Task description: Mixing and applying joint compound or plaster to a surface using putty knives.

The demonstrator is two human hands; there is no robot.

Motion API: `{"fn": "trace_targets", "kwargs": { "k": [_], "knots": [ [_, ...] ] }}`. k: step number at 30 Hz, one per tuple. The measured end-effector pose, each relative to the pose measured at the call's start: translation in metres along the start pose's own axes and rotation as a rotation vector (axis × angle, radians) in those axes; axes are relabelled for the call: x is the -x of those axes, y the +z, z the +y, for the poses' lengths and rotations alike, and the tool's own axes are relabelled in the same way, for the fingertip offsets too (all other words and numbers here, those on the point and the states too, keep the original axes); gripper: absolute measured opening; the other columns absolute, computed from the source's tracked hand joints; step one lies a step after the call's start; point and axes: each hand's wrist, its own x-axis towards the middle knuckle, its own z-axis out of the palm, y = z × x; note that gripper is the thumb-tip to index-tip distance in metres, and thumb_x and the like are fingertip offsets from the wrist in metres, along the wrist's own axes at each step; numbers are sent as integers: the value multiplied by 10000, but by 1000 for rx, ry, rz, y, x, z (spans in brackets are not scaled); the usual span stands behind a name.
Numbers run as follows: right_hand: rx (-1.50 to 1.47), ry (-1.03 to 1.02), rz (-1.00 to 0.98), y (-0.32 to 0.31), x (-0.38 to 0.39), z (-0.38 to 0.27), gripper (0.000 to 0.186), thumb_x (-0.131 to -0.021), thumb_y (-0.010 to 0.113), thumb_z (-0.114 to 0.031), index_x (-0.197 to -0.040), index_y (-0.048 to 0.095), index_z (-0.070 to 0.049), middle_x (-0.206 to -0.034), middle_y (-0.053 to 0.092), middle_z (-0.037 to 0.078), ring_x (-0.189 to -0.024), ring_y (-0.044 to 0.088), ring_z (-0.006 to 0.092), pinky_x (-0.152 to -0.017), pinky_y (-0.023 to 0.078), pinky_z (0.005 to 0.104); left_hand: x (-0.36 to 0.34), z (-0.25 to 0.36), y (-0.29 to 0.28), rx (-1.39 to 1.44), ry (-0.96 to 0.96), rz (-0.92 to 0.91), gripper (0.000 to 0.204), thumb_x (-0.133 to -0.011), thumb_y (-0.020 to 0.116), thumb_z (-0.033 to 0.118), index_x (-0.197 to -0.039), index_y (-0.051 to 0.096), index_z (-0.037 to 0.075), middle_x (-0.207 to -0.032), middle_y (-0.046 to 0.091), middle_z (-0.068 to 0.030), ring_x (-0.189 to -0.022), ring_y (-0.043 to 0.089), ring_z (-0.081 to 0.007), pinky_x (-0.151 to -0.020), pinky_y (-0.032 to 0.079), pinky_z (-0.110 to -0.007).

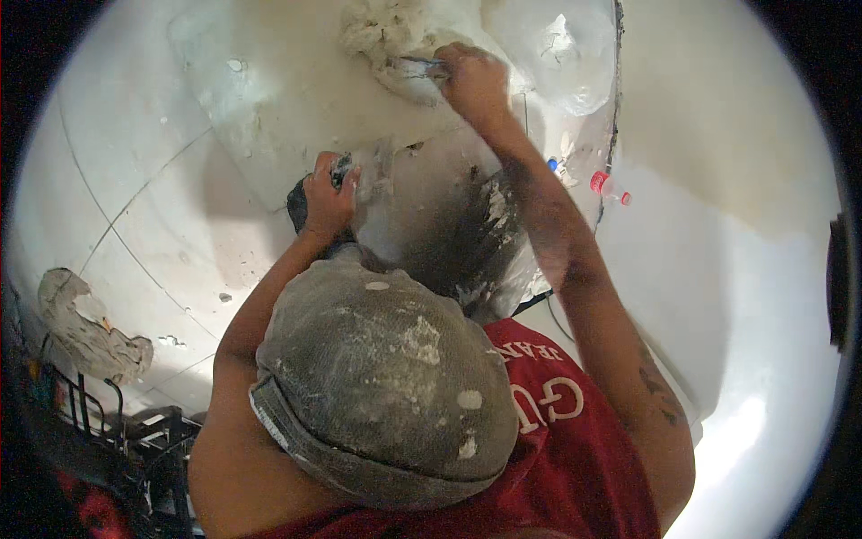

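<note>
At the far middle, my right hand (474, 79) is closed on a putty knife (417, 66), its metal blade over a wet, off-white mound of putty (382, 29). My left hand (329, 199) is nearer and to the left, wrapped round a black-handled trowel (299, 205). The trowel's pale flat blade (375, 180) extends to the right, its edges blurred. Just beyond it lies a dark grey, white-smeared surface (440, 211); its kind is unclear. A rounded grey cloth shape (386, 386) spotted with white sits between my arms and hides what is beneath.
Clear plastic sheeting (561, 54) lies at the far right. A small plastic bottle with a red label (609, 187) and a blue cap (552, 165) are on the right. A crumpled grey cloth (90, 328) rests on white tiles (135, 242) at left, above a black metal frame (162, 458).
</note>
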Motion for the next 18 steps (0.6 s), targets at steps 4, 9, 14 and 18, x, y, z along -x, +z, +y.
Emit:
{"fn": "trace_targets", "kwargs": {
  "k": [4,9,14,18],
  "knots": [
    [161,-105,-36,34,9,4,318,-651,540,-85,-955,601,-154,-889,613,46,-781,593,253,-642,465,390,-11,-10,5,16,72,29,231,-739,583,150,-888,452,31,-673,518,-146,-513,510,-322,-489,395,-372],
    [132,-3,-43,11,4,-6,281,-632,566,-88,-905,611,-132,-903,609,40,-826,582,239,-658,453,404,-2,3,4,-107,74,9,231,-740,575,142,-897,449,28,-682,525,-149,-526,514,-330,-492,392,-388],
    [-36,38,-270,-29,-23,0,282,-637,562,-72,-905,617,-142,-927,615,44,-887,578,218,-773,457,360,-2,5,1,-186,127,31,222,-745,577,156,-883,457,31,-747,532,-166,-582,533,-340,-540,408,-399],
    [-18,-225,147,10,-2,-10,245,-650,562,-91,-883,622,-134,-836,625,69,-800,597,235,-695,475,358,-9,-1,4,-143,18,-5,208,-751,569,146,-887,460,34,-779,531,-176,-582,532,-343,-568,414,-405]
  ]
}}
